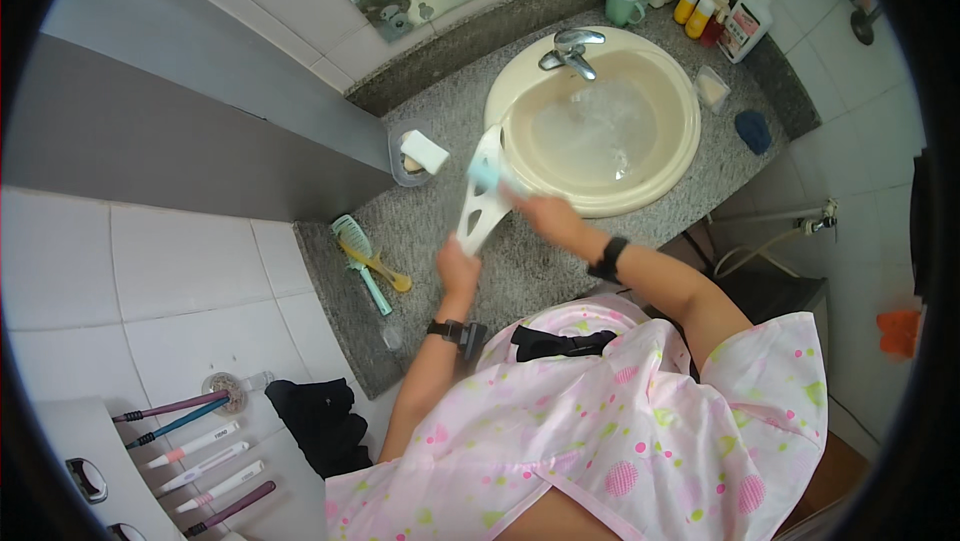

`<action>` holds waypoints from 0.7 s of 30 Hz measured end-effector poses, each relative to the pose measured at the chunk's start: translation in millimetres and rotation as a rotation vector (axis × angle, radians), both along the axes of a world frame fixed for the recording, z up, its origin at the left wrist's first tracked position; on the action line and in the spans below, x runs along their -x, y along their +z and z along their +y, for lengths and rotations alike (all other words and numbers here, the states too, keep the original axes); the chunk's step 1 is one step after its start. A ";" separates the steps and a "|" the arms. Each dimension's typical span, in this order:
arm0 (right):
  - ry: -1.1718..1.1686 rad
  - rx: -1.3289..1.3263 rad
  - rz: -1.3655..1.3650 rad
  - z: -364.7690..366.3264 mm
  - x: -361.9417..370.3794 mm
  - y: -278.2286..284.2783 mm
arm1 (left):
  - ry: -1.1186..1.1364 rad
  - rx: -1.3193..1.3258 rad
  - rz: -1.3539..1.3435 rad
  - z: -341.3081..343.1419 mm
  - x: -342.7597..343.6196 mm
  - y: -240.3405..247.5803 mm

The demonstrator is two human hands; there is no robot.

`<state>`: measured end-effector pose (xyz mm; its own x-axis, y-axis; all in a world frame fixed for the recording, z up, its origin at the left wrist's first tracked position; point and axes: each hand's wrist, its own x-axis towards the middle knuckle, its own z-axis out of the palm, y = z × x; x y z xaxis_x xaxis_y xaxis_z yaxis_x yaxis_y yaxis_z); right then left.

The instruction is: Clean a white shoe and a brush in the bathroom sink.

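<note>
- So the left hand (458, 266) is clamped round the lower end of a flat white piece (483, 198) with oval holes through it
- Right hand (550, 218) has its fingers closed on a light blue thing (484, 175) pressed up against the middle of that piece. Brush or sponge? Too blurry, can't tell
- Hands are apart from each other, with the white piece slanting between them
- As for where it is: held up above the gray stone counter (420, 226), just left of the cream oval sink (640, 206), top end overlapping the sink's rim from up here
- Cloudy whitish water in the basin, chrome faucet (575, 53) at the back
- Left of the piece there's a clear soap dish (397, 169) with a white bar (425, 152) tilted on top
- Further down that side, a mint green hairbrush (352, 237) with a yellow brush-like thing (400, 282) lying across it
- Other side of the sink: a dark blue pad (752, 131) near the counter's edge
- Black band on each wrist, btw
</note>
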<state>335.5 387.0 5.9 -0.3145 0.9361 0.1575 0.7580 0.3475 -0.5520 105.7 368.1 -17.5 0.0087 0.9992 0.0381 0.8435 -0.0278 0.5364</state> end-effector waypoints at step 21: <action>-0.098 -0.081 -0.024 18.4 -11.5 5.8 | -0.009 0.016 -0.002 -1.0 -1.5 2.9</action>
<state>347.0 405.5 11.7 -0.2269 0.9470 0.2275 0.8029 0.3141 -0.5067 107.3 367.2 -14.6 0.0178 0.9996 0.0222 0.8424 -0.0269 0.5381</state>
